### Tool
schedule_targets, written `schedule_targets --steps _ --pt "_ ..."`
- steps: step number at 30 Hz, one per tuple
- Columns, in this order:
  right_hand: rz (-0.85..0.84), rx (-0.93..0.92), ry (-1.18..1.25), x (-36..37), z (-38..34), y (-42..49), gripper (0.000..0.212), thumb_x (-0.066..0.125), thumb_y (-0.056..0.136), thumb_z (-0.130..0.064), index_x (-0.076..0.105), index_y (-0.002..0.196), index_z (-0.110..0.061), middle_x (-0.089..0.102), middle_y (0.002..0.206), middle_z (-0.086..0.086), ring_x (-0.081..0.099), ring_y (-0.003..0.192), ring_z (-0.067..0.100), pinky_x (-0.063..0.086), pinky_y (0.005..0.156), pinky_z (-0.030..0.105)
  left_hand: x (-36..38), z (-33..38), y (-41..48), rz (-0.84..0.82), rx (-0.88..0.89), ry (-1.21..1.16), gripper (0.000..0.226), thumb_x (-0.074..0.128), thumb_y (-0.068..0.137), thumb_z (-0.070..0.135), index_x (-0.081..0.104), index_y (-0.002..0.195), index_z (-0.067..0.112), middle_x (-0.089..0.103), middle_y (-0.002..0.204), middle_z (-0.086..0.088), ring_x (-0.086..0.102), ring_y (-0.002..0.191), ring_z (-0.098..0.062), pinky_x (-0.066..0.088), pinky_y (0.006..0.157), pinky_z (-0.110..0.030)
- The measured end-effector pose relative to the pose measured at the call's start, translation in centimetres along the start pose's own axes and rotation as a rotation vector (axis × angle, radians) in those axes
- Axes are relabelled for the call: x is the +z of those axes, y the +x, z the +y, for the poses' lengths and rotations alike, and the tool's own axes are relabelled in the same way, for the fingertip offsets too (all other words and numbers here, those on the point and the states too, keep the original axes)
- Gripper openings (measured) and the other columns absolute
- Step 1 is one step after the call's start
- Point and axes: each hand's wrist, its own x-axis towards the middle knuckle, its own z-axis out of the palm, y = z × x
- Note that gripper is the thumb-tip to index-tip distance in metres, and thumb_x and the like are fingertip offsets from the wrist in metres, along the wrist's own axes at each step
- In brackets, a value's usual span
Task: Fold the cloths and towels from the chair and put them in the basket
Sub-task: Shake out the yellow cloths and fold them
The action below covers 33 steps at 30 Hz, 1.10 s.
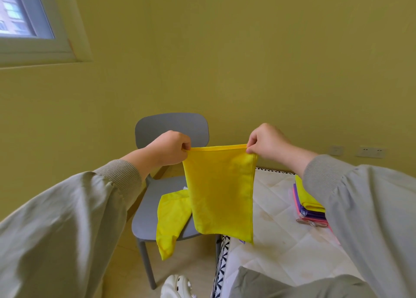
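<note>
Left hand (168, 148) and right hand (267, 143) each pinch an upper corner of a plain yellow fabric cloth (220, 192). It hangs taut in the air between the grey plastic chair (171, 126) and the white quilted mattress (270, 241). Whether it is already doubled cannot be told.

A second yellow cloth (171, 219) lies unfolded on the chair seat, draping over the front edge. A stack of folded yellow, purple and pink cloths (310, 205) rests on the mattress at right. No basket can be made out.

Judged outstanding: fold the held cloth, fold the second, and place everything in the basket.
</note>
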Motion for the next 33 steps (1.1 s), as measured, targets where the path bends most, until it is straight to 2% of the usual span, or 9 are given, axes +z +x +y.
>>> schedule_targets --steps 5,10,15,19,22,25,28,31,33 --pt "-0.057 -0.093 -0.095 0.0 0.1 0.0 0.007 0.073 0.077 -0.008 0.073 0.075 -0.015 0.054 0.066 -0.010 0.055 0.071 0.013 0.037 0.062 0.022 -0.3 -0.6 0.3 0.030 -0.088 -0.078 0.014 0.064 0.081 0.010 0.076 0.089 0.015 0.058 0.072 0.013 0.054 0.071 -0.006 0.034 0.055 -0.009" --pt "-0.063 -0.151 -0.235 0.2 0.1 -0.3 0.017 0.066 0.079 -0.006 0.064 0.070 -0.020 0.049 0.067 -0.010 0.050 0.074 0.017 0.036 0.063 0.024 -0.6 -0.6 0.4 0.003 -0.076 -0.039 0.007 0.069 0.083 0.020 0.075 0.085 0.017 0.064 0.075 0.010 0.056 0.071 -0.007 0.037 0.056 -0.014" --pt "-0.034 -0.141 -0.272 0.8 1.0 -0.6 0.022 0.061 0.080 -0.004 0.054 0.077 -0.025 0.059 0.083 0.000 0.054 0.077 0.022 0.035 0.059 0.026 -0.2 -0.2 0.4 0.039 -0.092 -0.158 0.006 0.073 0.081 0.022 0.068 0.077 0.022 0.062 0.074 0.010 0.057 0.072 -0.007 0.042 0.060 -0.017" --pt "0.022 -0.076 -0.066 1.1 1.8 -0.7 0.026 0.066 0.079 -0.004 0.061 0.095 -0.024 0.059 0.080 -0.005 0.056 0.075 0.017 0.037 0.060 0.025 0.6 0.0 0.4 0.123 -0.176 -0.361 0.017 0.073 0.080 0.014 0.064 0.072 0.025 0.062 0.070 0.011 0.058 0.066 -0.005 0.043 0.059 -0.016" --pt "0.079 -0.006 0.070 0.9 2.2 -0.5 0.016 0.070 0.079 -0.006 0.067 0.075 -0.021 0.060 0.071 -0.007 0.055 0.070 0.015 0.036 0.059 0.022 1.1 0.3 0.3 0.160 -0.227 -0.524 0.021 0.071 0.082 0.007 0.064 0.072 0.024 0.064 0.068 0.003 0.061 0.063 -0.013 0.053 0.065 -0.026" --pt "0.094 0.080 0.272 0.6 2.4 -0.3 0.009 0.070 0.081 -0.008 0.069 0.079 -0.017 0.058 0.068 -0.008 0.052 0.066 0.008 0.038 0.058 0.019 1.4 0.6 0.2 0.200 -0.275 -0.678 0.013 0.067 0.085 0.005 0.068 0.094 0.015 0.068 0.077 -0.007 0.067 0.073 -0.025 0.057 0.073 -0.032" --pt "0.036 0.182 0.580 0.6 2.2 -0.3 0.006 0.062 0.090 -0.011 0.064 0.084 -0.012 0.059 0.078 0.002 0.052 0.078 0.016 0.045 0.076 0.030 1.7 0.8 0.2 0.195 -0.369 -0.848 0.027 0.064 0.088 0.006 0.066 0.115 0.010 0.067 0.091 -0.006 0.064 0.082 -0.018 0.055 0.070 -0.022" --pt "-0.041 0.261 0.846 0.8 2.0 -0.6 0.018 0.050 0.097 -0.011 0.057 0.081 -0.013 0.055 0.079 0.007 0.051 0.076 0.018 0.044 0.069 0.031 2.0 1.5 0.3 0.179 -0.460 -0.939 0.015 0.062 0.091 0.012 0.070 0.103 0.009 0.065 0.093 -0.005 0.060 0.088 -0.016 0.052 0.076 -0.024" --pt "-0.043 0.280 0.877 1.0 1.9 -0.8 0.018 0.047 0.098 -0.012 0.055 0.083 -0.012 0.054 0.079 0.008 0.051 0.072 0.018 0.045 0.068 0.032 2.3 2.1 0.2 0.166 -0.478 -0.993 0.010 0.058 0.094 0.015 0.066 0.096 0.011 0.062 0.095 -0.009 0.059 0.092 -0.020 0.053 0.084 -0.030"
